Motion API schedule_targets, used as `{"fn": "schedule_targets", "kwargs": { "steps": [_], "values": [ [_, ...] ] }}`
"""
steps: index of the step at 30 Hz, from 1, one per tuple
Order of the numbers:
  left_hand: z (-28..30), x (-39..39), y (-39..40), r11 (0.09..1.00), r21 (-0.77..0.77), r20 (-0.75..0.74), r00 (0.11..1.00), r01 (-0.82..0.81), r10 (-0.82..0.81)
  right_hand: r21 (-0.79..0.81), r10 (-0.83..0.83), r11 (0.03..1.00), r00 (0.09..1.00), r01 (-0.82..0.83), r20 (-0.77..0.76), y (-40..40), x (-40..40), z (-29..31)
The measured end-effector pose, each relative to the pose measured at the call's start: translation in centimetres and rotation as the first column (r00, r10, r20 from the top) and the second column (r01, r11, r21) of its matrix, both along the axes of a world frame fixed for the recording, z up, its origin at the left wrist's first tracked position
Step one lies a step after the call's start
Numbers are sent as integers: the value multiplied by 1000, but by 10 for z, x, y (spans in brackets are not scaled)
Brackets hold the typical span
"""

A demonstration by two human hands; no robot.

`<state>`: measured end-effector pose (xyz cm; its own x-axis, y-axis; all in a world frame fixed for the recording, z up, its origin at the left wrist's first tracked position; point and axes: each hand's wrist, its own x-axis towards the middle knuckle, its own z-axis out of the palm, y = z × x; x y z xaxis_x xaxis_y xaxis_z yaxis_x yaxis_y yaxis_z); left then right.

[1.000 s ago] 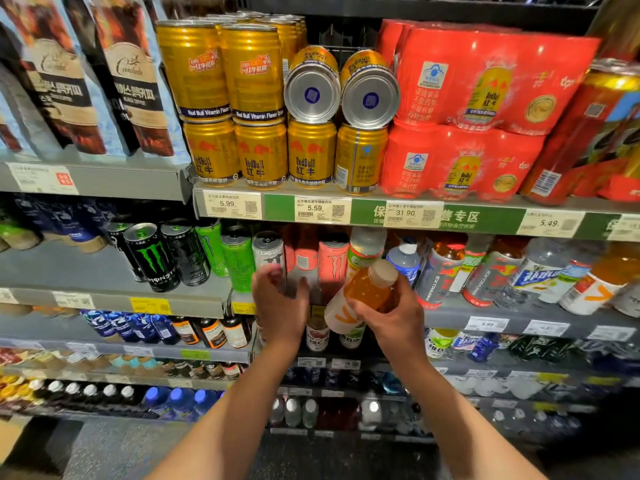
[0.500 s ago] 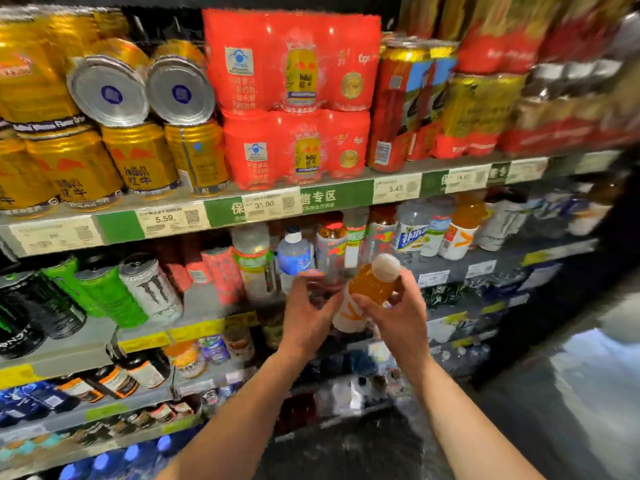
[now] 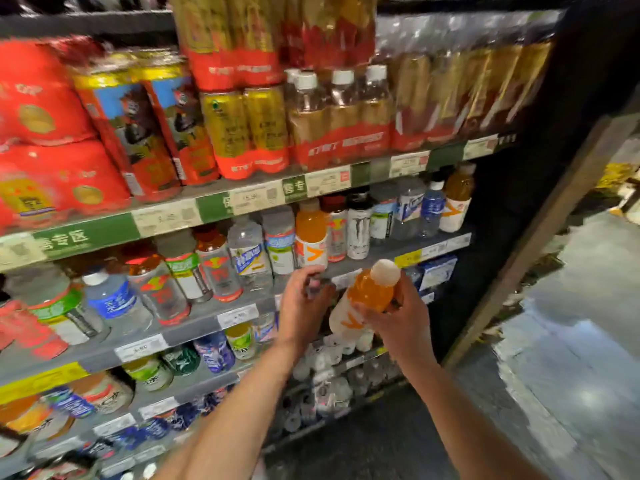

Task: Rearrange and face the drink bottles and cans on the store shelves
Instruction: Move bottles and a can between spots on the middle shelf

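My right hand (image 3: 398, 317) grips an orange drink bottle (image 3: 367, 296) with a white cap and a white label, tilted with its cap up and to the right, in front of the middle shelf (image 3: 374, 261). My left hand (image 3: 303, 308) hovers just left of the bottle with fingers loosely curled and nothing in it. On the middle shelf stand a matching orange bottle (image 3: 311, 233), another one (image 3: 458, 199) at the far right, clear water bottles (image 3: 246, 251) and a white can (image 3: 358, 226).
The top shelf carries red multipacks (image 3: 45, 133), gold cans (image 3: 249, 129) and wrapped bottle packs (image 3: 343, 116). Lower shelves hold several small bottles (image 3: 214, 351). The shelf unit's dark end post (image 3: 540, 237) stands at the right, with the shiny aisle floor (image 3: 571, 375) beyond it.
The view has swung right along the shelves, so the gold cans have slid away to the left. My right hand keeps hold of the orange bottle; my left hand stays beside it.
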<state>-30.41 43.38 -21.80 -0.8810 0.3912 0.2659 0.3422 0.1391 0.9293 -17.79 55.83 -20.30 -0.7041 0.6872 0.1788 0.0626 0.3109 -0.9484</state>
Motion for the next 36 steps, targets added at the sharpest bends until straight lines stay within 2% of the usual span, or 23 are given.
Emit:
{"fn": "schedule_targets", "kwargs": {
  "steps": [6, 12, 14, 16, 18, 21, 24, 29, 33, 36],
  "values": [
    [-10, 0, 81, 994, -106, 9, 1000, -22, 23, -42, -89, 995, 994, 92, 57, 78, 28, -12],
    [-11, -18, 130, 985, -173, 6, 1000, -8, 10, -53, -128, 990, 987, 134, 98, 117, 10, -17],
    [-9, -27, 145, 988, -142, 12, 998, -60, 62, -51, -123, 990, 987, 128, 101, 126, 1, -16],
    [-4, -36, 154, 994, -42, 40, 994, -96, 98, -50, -122, 991, 987, 128, 106, 132, -9, -10],
    [2, -45, 162, 994, -29, 32, 994, -101, 102, -46, -111, 992, 990, 115, 92, 139, -20, -4],
    [2, -54, 170, 986, -125, -94, 991, -110, 99, -59, -95, 993, 993, 99, 65, 146, -33, -1],
    [6, -60, 174, 965, -217, -135, 984, -147, 119, -64, -66, 995, 996, 70, 63, 153, -46, -2],
    [7, -58, 177, 917, -217, -299, 917, -335, 264, -113, 11, 994, 999, -6, 49, 168, -61, -2],
    [6, -53, 181, 880, -254, -374, 879, -402, 294, -98, 70, 993, 996, -65, 51, 184, -68, 2],
    [7, -48, 190, 819, -312, -425, 842, -481, 333, -153, 147, 979, 988, -138, 49, 199, -74, 3]
  ]
}}
